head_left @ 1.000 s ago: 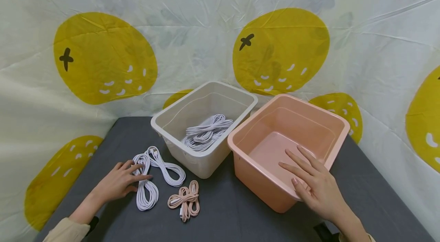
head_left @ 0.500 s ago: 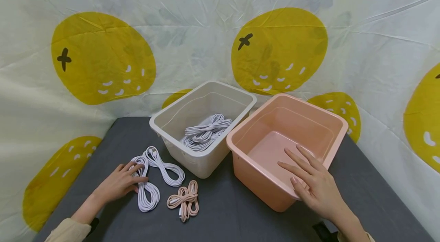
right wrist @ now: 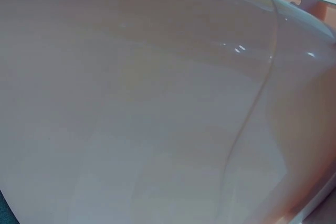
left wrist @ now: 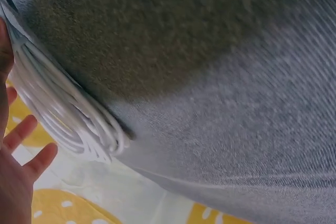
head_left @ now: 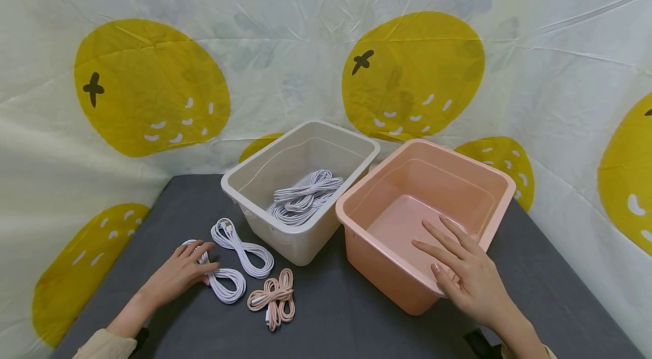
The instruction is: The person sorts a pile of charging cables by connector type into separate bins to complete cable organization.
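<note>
My left hand [head_left: 175, 274] pinches the middle of a white coiled cable [head_left: 239, 282] on the dark table. The left wrist view shows one looped end of that cable [left wrist: 73, 114] beside my spread fingers. Just beyond it lies a second white cable [head_left: 238, 246], tied in a figure eight. A pink coiled cable [head_left: 277, 293] sits to their right. My right hand [head_left: 466, 274] rests over the near right rim of a pink bin [head_left: 382, 274], its fingers straight and reaching over the inside. Only the bin's pale pink surface fills most of the right wrist view.
Left of the pink bin stands a cream bin [head_left: 285, 248] with several white coiled cables [head_left: 305, 197] inside. Both bins touch or nearly touch. A dark cloth covers the table [head_left: 336, 325]. Behind hangs a white curtain [head_left: 285, 76] with yellow fruit prints.
My left hand has taken hold of the nearer white cable and turned it, its near loop swinging right and slightly up, apart from the other white cable. My right hand has stayed still.
</note>
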`<state>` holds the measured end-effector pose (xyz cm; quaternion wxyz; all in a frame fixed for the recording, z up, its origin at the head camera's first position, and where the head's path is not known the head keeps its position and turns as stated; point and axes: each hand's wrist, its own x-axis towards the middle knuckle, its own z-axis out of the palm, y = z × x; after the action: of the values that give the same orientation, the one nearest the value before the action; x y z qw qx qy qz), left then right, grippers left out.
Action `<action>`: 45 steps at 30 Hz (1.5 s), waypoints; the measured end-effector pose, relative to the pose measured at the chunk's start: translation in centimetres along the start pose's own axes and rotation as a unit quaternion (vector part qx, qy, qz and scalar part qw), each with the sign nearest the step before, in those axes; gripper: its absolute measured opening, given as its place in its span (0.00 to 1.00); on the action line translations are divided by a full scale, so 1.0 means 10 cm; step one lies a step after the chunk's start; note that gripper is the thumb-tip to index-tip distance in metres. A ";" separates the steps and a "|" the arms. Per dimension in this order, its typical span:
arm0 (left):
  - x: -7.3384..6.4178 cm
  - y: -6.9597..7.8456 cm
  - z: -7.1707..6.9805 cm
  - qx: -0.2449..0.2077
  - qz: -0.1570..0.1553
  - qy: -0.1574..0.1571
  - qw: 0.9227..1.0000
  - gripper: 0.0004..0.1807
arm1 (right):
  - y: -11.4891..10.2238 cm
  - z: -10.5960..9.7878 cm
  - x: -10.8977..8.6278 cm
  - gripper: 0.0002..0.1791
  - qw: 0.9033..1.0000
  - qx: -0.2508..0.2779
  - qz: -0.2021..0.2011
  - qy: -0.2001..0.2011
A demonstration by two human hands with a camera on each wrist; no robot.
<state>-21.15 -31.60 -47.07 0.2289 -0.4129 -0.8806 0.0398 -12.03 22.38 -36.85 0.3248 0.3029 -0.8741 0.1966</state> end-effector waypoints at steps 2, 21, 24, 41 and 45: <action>0.01 0.01 0.01 0.007 0.006 0.002 1.000 0.27 | 0.00 0.00 0.00 0.17 1.000 0.000 0.004 -0.005; 0.20 0.06 -0.14 0.015 0.011 0.053 0.998 0.24 | 0.01 0.00 0.02 0.18 1.000 0.005 -0.012 0.011; 0.25 0.08 -0.17 0.016 0.010 0.066 0.998 0.24 | 0.02 0.01 0.02 0.18 1.000 0.008 -0.013 0.015; 0.50 0.10 -0.46 0.037 0.001 0.087 0.996 0.28 | 0.03 0.01 0.00 0.18 1.000 0.011 -0.010 0.014; 0.53 0.07 -0.56 0.039 -0.002 0.099 0.994 0.28 | 0.03 0.01 0.02 0.18 1.000 0.015 -0.016 0.018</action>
<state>-21.19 -27.88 -40.32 0.3305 -0.4043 -0.8522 0.0327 -12.38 22.48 -36.88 0.3390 0.3178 -0.8604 0.2095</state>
